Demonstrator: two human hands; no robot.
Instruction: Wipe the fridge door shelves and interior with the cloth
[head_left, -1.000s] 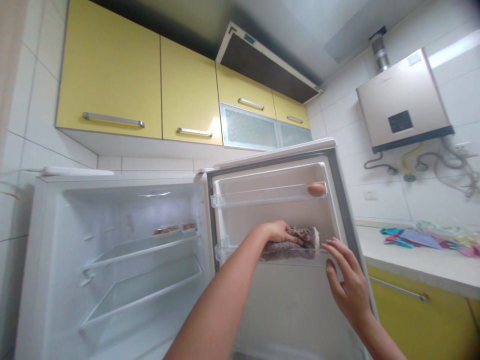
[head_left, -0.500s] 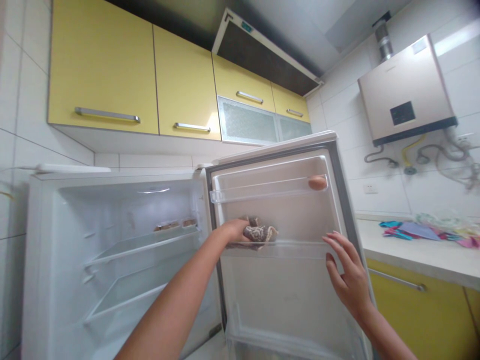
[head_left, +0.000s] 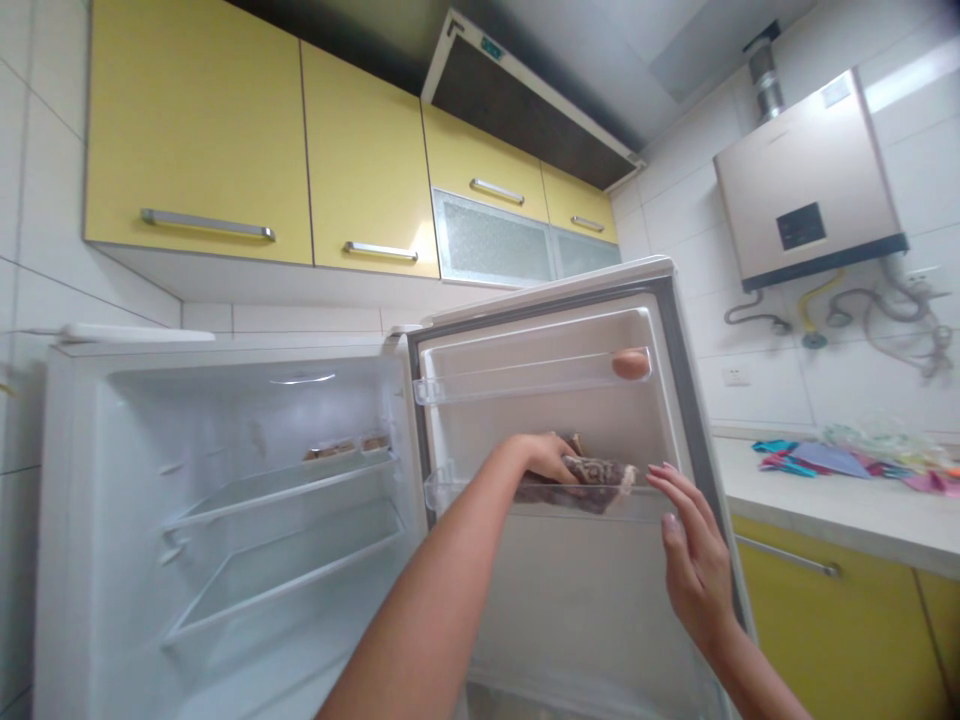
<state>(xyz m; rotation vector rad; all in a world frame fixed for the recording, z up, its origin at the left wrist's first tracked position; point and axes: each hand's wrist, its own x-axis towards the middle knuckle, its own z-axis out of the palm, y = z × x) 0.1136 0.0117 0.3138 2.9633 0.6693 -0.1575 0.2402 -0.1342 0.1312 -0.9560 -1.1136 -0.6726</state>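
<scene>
My left hand point(head_left: 546, 456) reaches into the middle shelf point(head_left: 450, 492) of the open fridge door, its fingers wrapped round a brown patterned cloth point(head_left: 600, 480). Part of the cloth shows through the clear front of that shelf, and its pale edge lies toward the right end. Just right of the cloth, my right hand point(head_left: 697, 555) is raised by the door's edge with its fingers apart and nothing in them. Above both hands, an egg point(head_left: 631, 364) sits at the right end of the upper door shelf point(head_left: 525, 380).
Inside the fridge point(head_left: 187, 430) are glass shelves, with small brown packs point(head_left: 330, 450) on the upper one. To the right, a counter point(head_left: 810, 500) holds colourful cloths point(head_left: 840, 460). Yellow cabinets point(head_left: 202, 130) hang above, and a water heater point(head_left: 814, 180) is on the right wall.
My left hand has slid the cloth rightward along the door shelf, and the cloth now sits lower in it. My right hand stays near the door's edge, its thumb slightly shifted.
</scene>
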